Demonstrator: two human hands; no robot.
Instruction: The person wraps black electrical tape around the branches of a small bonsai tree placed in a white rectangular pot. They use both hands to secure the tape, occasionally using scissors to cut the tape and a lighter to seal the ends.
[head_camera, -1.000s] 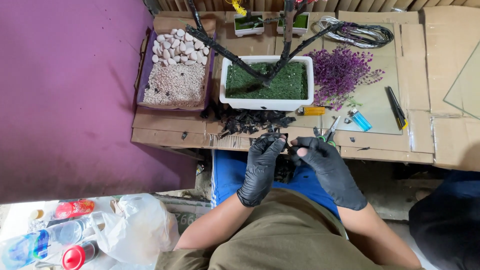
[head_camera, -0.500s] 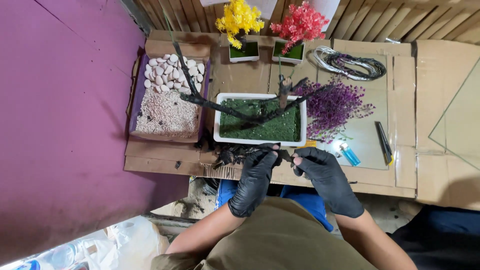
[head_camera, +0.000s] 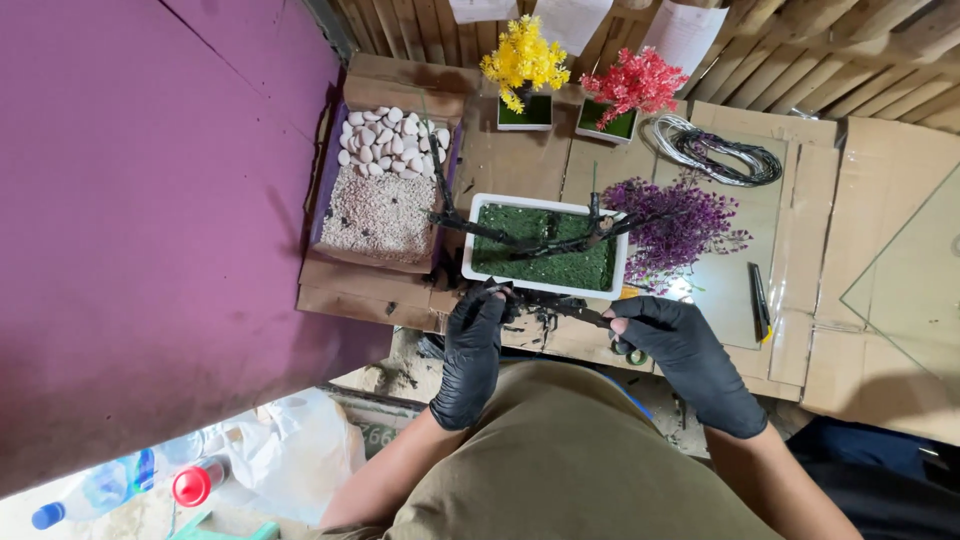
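Note:
Both my hands wear black gloves. My left hand (head_camera: 472, 338) pinches one end of a thin dark twig (head_camera: 556, 306) just below the white rectangular planter (head_camera: 480, 207). My right hand (head_camera: 672, 342) grips the twig's other end, so the twig runs between them. The planter is filled with green moss (head_camera: 548, 262) and holds bare dark branches (head_camera: 520, 236) that spread leftward and rightward. A bunch of purple artificial flowers (head_camera: 678, 222) lies just right of the planter.
A box of white pebbles and fine gravel (head_camera: 382, 190) sits left of the planter. Small yellow (head_camera: 524, 66) and red (head_camera: 632, 88) potted plants stand at the back. A coil of wire (head_camera: 716, 150), a black cutter (head_camera: 760, 298) and a glass sheet (head_camera: 910, 285) lie to the right.
The view has tilted up toward the back of the table. My hands have risen closer to the planter and spread apart along the twig.

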